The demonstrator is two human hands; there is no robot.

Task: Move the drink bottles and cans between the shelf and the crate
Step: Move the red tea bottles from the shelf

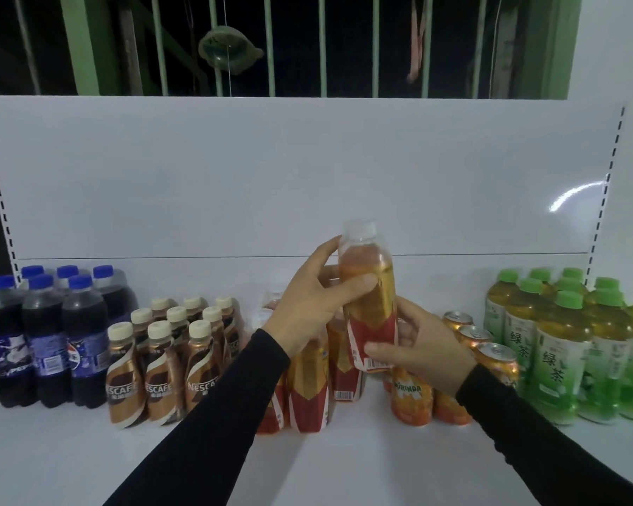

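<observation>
Both hands' fingers [359, 286] wrap the raised tea bottle [371, 286].

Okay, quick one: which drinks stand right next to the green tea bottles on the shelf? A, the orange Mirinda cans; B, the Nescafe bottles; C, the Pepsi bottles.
A: the Mirinda cans stand directly left of the green tea bottles on the shelf; the Nescafe bottles and Pepsi bottles are far over on the left.
</observation>
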